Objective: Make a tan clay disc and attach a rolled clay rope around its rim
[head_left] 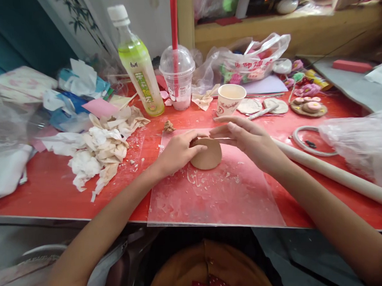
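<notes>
A flat round piece of brown clay (pixel 207 158) is tilted up over the clear plastic sheet (pixel 206 201). My left hand (pixel 178 152) grips its left edge, the thumb across the front face and the fingers behind the top rim. Fingers outstretched, my right hand (pixel 246 138) is at the disc's upper right edge; whether its fingertips touch the rim I cannot tell. Clay crumbs (pixel 195 177) are scattered on the sheet in front of the disc. Beyond the sheet lies a small brown clay lump (pixel 169 126).
Crumpled tissues (pixel 99 151) are heaped on the left. A drink bottle (pixel 140 65), lidded cup with straw (pixel 178 76) and paper cup (pixel 230 97) stand behind. A long white tube (pixel 334 170), ring (pixel 314 142) and plastic bag (pixel 364 139) lie right; flower-topped clay (pixel 309 107) sits beyond.
</notes>
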{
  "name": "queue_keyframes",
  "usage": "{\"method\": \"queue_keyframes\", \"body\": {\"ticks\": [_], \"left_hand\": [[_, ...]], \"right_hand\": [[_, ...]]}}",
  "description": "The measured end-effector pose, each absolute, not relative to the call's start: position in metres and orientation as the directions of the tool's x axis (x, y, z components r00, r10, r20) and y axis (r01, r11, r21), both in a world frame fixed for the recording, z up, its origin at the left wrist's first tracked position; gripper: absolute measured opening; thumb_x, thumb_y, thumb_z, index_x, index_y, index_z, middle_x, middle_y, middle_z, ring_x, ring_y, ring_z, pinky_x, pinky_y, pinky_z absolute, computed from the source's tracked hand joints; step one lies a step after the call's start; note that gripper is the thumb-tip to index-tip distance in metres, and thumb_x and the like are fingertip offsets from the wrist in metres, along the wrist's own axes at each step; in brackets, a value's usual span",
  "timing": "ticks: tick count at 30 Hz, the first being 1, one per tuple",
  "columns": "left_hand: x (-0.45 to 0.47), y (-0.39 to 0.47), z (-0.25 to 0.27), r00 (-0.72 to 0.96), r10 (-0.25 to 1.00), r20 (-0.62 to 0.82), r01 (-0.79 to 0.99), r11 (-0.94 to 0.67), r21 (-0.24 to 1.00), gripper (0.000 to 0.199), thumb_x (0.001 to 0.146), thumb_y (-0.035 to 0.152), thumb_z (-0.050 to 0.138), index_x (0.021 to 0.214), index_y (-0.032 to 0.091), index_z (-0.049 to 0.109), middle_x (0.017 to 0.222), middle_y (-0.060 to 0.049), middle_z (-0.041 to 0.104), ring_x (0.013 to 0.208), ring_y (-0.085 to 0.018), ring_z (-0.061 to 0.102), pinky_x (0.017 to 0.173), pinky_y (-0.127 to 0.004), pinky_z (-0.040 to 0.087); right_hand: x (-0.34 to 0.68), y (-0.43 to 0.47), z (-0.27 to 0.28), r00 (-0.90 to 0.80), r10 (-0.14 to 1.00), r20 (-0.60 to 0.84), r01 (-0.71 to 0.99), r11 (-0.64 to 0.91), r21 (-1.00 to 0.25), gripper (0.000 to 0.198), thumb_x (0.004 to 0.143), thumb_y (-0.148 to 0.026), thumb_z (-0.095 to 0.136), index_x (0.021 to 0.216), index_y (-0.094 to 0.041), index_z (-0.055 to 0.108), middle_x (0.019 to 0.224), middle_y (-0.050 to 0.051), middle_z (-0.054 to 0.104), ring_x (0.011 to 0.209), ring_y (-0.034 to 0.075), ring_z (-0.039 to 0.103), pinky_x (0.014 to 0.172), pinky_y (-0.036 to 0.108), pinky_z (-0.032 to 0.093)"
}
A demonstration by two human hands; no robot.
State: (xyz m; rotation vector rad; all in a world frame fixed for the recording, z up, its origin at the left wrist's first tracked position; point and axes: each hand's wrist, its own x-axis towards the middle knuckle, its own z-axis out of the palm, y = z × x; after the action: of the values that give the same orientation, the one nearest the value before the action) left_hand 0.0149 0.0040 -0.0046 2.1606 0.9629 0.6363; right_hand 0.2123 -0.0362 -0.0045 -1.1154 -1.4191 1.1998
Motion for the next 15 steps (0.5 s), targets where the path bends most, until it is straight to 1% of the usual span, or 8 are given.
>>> {"method": "queue_keyframes", "body": {"ticks": [2, 3, 6, 8, 10, 12, 14, 15], "left_hand": [[0.014, 0.001, 0.002, 0.587, 0.787, 0.189, 0.383, -0.476, 0.791, 0.018, 0.082, 0.025, 0.059, 0.098, 0.019, 0.065, 0.098, -0.002, 0.068, 0.09, -0.015, 0.06, 0.082, -0.029, 0.047], [0.013, 0.0, 0.005, 0.556, 0.805, 0.206, 0.341, -0.447, 0.827, 0.017, 0.081, 0.027, 0.06, 0.095, 0.019, 0.065, 0.096, -0.002, 0.068, 0.088, -0.015, 0.061, 0.08, -0.028, 0.047], [0.011, 0.001, 0.011, 0.385, 0.891, 0.238, 0.213, -0.337, 0.917, 0.022, 0.079, 0.033, 0.063, 0.096, 0.019, 0.063, 0.095, -0.002, 0.067, 0.088, -0.015, 0.061, 0.076, -0.026, 0.05], [0.01, 0.004, 0.011, 0.306, 0.927, 0.215, 0.167, -0.275, 0.947, 0.025, 0.077, 0.033, 0.066, 0.096, 0.018, 0.06, 0.098, -0.002, 0.065, 0.089, -0.015, 0.061, 0.072, -0.024, 0.051], [0.011, 0.005, 0.01, 0.307, 0.943, 0.126, 0.172, -0.185, 0.967, 0.033, 0.075, 0.03, 0.068, 0.102, 0.017, 0.057, 0.098, -0.004, 0.065, 0.087, -0.015, 0.062, 0.067, -0.024, 0.052], [0.012, 0.006, 0.008, 0.339, 0.941, -0.004, 0.211, -0.072, 0.975, 0.041, 0.075, 0.029, 0.068, 0.112, 0.016, 0.054, 0.093, -0.005, 0.066, 0.08, -0.015, 0.064, 0.062, -0.024, 0.053], [0.012, 0.006, 0.007, 0.398, 0.912, -0.104, 0.286, -0.016, 0.958, 0.04, 0.078, 0.029, 0.064, 0.114, 0.014, 0.055, 0.088, -0.005, 0.067, 0.074, -0.016, 0.064, 0.061, -0.027, 0.054], [0.012, 0.005, 0.007, 0.445, 0.888, -0.12, 0.344, -0.046, 0.938, 0.035, 0.079, 0.029, 0.063, 0.11, 0.014, 0.059, 0.088, -0.006, 0.068, 0.075, -0.016, 0.065, 0.064, -0.029, 0.054]], "right_hand": [[0.214, -0.034, -0.005, -0.133, 0.99, 0.055, 0.048, 0.062, -0.997, 0.034, 0.092, -0.046, 0.042, 0.116, -0.027, 0.056, 0.119, 0.006, 0.064, 0.111, 0.021, 0.06, 0.1, 0.043, 0.046], [0.214, -0.033, -0.006, -0.152, 0.988, 0.026, 0.039, 0.032, -0.999, 0.037, 0.092, -0.049, 0.041, 0.116, -0.026, 0.057, 0.121, 0.007, 0.063, 0.111, 0.022, 0.06, 0.1, 0.044, 0.046], [0.213, -0.033, -0.005, -0.302, 0.952, -0.041, -0.026, -0.051, -0.998, 0.048, 0.091, -0.058, 0.035, 0.116, -0.024, 0.06, 0.123, 0.008, 0.063, 0.113, 0.025, 0.059, 0.099, 0.047, 0.047], [0.211, -0.036, -0.003, -0.364, 0.931, -0.03, -0.078, -0.063, -0.995, 0.047, 0.09, -0.057, 0.039, 0.115, -0.024, 0.062, 0.12, 0.008, 0.064, 0.111, 0.025, 0.061, 0.097, 0.048, 0.048], [0.211, -0.038, -0.002, -0.368, 0.93, -0.022, -0.083, -0.056, -0.995, 0.038, 0.088, -0.05, 0.049, 0.111, -0.024, 0.065, 0.113, 0.006, 0.068, 0.105, 0.024, 0.064, 0.096, 0.046, 0.049], [0.214, -0.038, -0.002, -0.341, 0.938, -0.064, -0.025, -0.077, -0.997, 0.029, 0.086, -0.044, 0.056, 0.102, -0.023, 0.069, 0.103, 0.005, 0.071, 0.096, 0.023, 0.067, 0.093, 0.043, 0.052], [0.218, -0.038, -0.001, -0.322, 0.939, -0.122, 0.08, -0.102, -0.992, 0.025, 0.084, -0.043, 0.058, 0.094, -0.024, 0.07, 0.093, 0.004, 0.073, 0.087, 0.022, 0.069, 0.084, 0.041, 0.056], [0.22, -0.037, 0.0, -0.314, 0.939, -0.14, 0.161, -0.093, -0.983, 0.026, 0.084, -0.045, 0.056, 0.092, -0.024, 0.07, 0.089, 0.003, 0.072, 0.084, 0.023, 0.069, 0.078, 0.041, 0.058]]}}
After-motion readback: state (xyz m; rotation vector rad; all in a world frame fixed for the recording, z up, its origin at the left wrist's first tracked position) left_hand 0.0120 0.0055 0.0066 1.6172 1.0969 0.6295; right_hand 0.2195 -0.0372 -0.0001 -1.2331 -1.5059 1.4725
